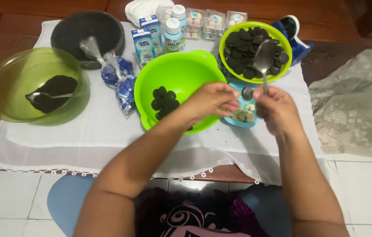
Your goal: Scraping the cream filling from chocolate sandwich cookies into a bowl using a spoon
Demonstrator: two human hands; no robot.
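Two bare hands meet at frame centre: the right hand grips a metal spoon, the left hand pinches a dark round biscuit beside a bright green plastic bowl.

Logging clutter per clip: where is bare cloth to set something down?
The front strip of white cloth, before the olive bowl and bright green bowl, is bare. The back row around the milk cartons and cookie bowl is crowded.

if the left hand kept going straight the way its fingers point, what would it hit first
The left hand points right, toward the right hand. It would likely first meet the dark cookie held between them, then the spoon handle, though depth is hard to judge.
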